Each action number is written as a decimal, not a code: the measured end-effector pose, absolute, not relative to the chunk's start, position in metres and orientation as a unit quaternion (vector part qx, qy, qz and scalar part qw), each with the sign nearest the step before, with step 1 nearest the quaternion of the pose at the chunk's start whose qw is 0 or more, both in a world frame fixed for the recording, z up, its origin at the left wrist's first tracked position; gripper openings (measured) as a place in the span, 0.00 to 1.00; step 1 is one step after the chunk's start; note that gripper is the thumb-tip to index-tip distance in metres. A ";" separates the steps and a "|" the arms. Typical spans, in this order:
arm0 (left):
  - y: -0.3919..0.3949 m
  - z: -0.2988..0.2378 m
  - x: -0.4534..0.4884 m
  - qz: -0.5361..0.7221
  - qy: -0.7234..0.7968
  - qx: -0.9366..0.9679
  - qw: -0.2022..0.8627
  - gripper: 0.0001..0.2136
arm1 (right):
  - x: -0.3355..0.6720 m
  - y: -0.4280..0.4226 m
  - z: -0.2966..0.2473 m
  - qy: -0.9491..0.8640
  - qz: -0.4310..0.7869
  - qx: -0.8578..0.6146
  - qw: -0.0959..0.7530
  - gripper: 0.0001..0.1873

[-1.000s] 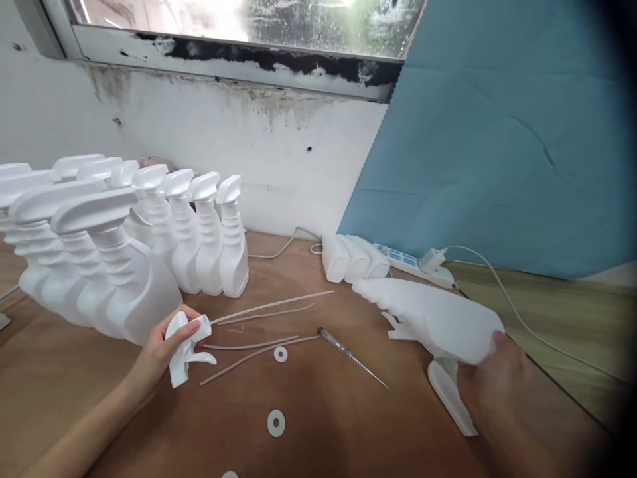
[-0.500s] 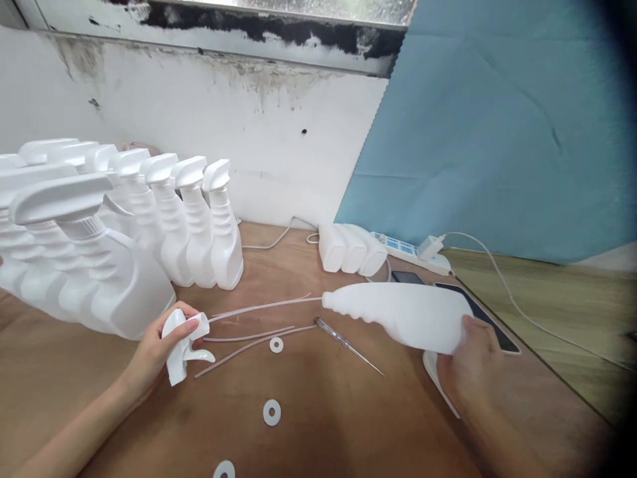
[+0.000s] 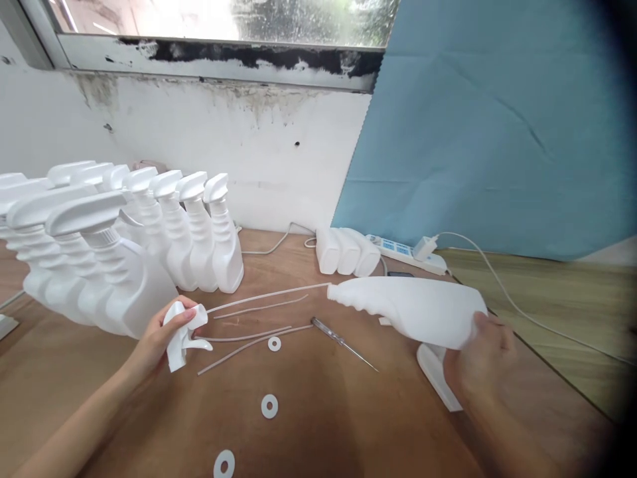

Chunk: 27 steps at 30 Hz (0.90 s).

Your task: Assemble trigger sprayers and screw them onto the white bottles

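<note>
My left hand is closed around a white trigger sprayer head. From it a thin dip tube runs right, its far end at the mouth of a white bottle. My right hand, slightly blurred, grips that bottle by its base, holding it on its side above the table. Whether the tube tip is inside the neck I cannot tell. Below the tube lie several loose tubes, a screwdriver and white ring washers. A white piece sits under the bottle near my right hand.
Several assembled spray bottles stand in rows at the left. Bottles lying down are at the back, beside a power strip with a charger and cable. A blue cloth hangs behind at the right.
The view has tilted up slightly. The bottle in my right hand has shifted a little right relative to the sprayer head, and the tube now slants upward more steeply toward its mouth.
</note>
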State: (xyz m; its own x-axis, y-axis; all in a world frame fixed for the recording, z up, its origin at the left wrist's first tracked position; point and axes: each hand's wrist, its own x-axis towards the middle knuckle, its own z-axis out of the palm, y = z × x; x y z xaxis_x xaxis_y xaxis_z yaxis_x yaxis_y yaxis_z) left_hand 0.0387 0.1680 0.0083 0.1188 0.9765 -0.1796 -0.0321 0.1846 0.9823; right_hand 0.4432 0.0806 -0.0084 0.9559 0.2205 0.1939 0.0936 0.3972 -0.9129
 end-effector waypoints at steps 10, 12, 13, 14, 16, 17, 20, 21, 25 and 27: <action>0.159 0.014 0.034 0.438 0.507 0.472 0.573 0.16 | 0.436 0.080 -0.003 -0.083 0.069 -0.518 0.849 0.08; 0.160 0.014 0.036 0.425 0.499 0.482 0.581 0.16 | 0.434 0.081 -0.004 -0.088 0.068 -0.516 0.850 0.10; 0.161 0.014 0.037 0.415 0.492 0.487 0.590 0.16 | 0.434 0.081 -0.004 -0.091 0.070 -0.515 0.849 0.10; 0.163 0.014 0.038 0.402 0.484 0.495 0.599 0.16 | 0.433 0.081 -0.005 -0.093 0.074 -0.517 0.848 0.11; 0.167 0.012 0.043 0.369 0.466 0.515 0.618 0.16 | 0.430 0.080 -0.005 -0.091 0.085 -0.526 0.841 0.12; 0.168 0.012 0.046 0.351 0.457 0.527 0.624 0.16 | 0.427 0.080 -0.005 -0.089 0.094 -0.533 0.836 0.13; 0.170 0.008 0.063 0.309 0.441 0.563 0.627 0.15 | 0.410 0.080 -0.008 -0.095 0.130 -0.551 0.819 0.14; 0.169 0.005 0.069 0.301 0.440 0.569 0.626 0.16 | 0.402 0.079 -0.010 -0.105 0.142 -0.554 0.813 0.14; 0.162 -0.009 0.088 0.289 0.447 0.558 0.636 0.18 | 0.370 0.076 -0.024 -0.155 0.203 -0.563 0.786 0.15; 0.157 -0.016 0.092 0.288 0.439 0.552 0.647 0.18 | 0.360 0.074 -0.034 -0.180 0.233 -0.567 0.769 0.15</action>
